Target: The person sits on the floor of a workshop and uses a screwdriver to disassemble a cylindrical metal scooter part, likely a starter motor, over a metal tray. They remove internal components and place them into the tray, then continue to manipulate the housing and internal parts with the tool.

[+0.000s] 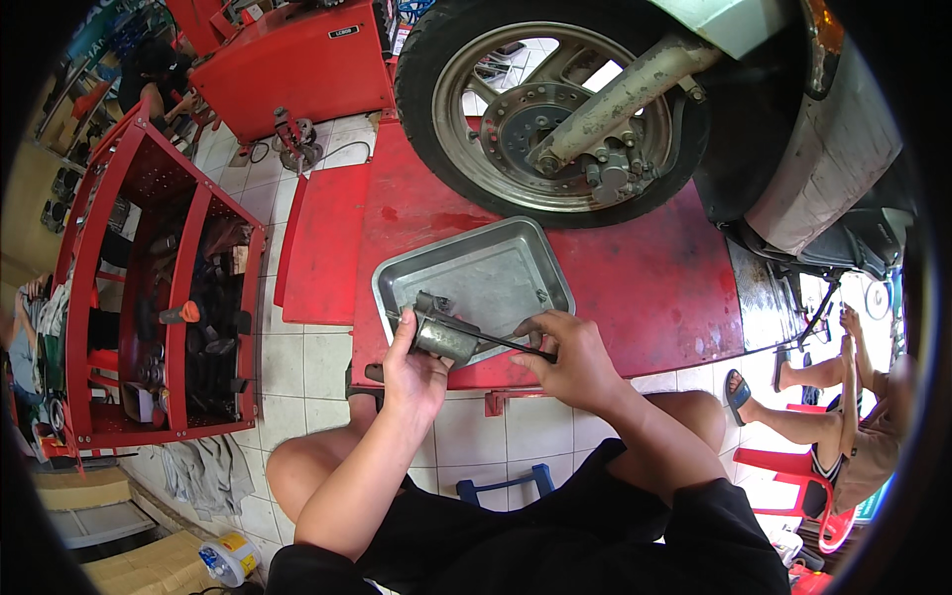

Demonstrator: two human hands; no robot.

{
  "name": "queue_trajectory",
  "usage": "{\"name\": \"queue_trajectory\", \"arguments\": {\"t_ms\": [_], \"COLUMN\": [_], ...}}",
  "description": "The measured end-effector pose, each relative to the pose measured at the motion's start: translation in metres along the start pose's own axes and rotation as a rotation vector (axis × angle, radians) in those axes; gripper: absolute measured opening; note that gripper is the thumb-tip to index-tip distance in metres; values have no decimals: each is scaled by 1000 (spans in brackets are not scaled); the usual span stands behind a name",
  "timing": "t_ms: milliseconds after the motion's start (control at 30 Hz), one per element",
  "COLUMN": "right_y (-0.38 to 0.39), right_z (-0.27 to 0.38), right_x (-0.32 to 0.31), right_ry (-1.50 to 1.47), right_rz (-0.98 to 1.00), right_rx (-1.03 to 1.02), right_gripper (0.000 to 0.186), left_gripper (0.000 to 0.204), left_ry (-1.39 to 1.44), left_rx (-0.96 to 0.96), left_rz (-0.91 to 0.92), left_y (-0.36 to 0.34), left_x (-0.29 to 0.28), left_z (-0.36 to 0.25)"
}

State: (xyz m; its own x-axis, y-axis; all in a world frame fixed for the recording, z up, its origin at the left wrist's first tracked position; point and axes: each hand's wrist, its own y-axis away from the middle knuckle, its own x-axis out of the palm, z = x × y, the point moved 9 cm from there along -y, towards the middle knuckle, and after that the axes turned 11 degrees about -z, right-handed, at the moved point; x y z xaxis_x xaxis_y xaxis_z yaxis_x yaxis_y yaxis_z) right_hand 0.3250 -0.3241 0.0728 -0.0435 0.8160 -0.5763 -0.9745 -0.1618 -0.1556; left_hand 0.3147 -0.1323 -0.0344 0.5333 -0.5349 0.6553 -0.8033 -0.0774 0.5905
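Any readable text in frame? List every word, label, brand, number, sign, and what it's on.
Black label on the red machine: short light lettering, not transcribed.
Green sign, upper left: pale letters, partly cut off, not transcribed.
White bucket, lower left: print too small and blurred to read.
Cylindrical metal part in the left hand, slim dark rod in the right hand: no lettering visible.

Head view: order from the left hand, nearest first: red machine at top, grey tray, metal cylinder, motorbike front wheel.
From the left hand:
1. Metal cylinder: held in it.
2. Grey tray: just beyond.
3. Motorbike front wheel: past the tray.
4. Red machine: background, upper left.
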Motion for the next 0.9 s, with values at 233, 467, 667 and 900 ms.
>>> {"name": "queue_trajectory", "arguments": {"t_ms": [233,467,667,900], "right_y": [5,1,3,1], "right_z": [-22,-7,-18,-12], "right_x": [4,1,2,2], "right_ry": [-102,-34,-84,-31], "right_rz": [-7,-36,-44,-53], "right_rx": [155,21,127,13], "right_gripper": [23,22,28,30], "left_gripper": [48,48,47,47], "left_ry": [1,-1,-8,-4], "left_rx": [-13,-9,-8,-18], "left_rz": [-1,6,11,1], "left_y": [1,2,2,2], "left_x": [0,2,1,1], "left_z": [2,3,1,4]}}
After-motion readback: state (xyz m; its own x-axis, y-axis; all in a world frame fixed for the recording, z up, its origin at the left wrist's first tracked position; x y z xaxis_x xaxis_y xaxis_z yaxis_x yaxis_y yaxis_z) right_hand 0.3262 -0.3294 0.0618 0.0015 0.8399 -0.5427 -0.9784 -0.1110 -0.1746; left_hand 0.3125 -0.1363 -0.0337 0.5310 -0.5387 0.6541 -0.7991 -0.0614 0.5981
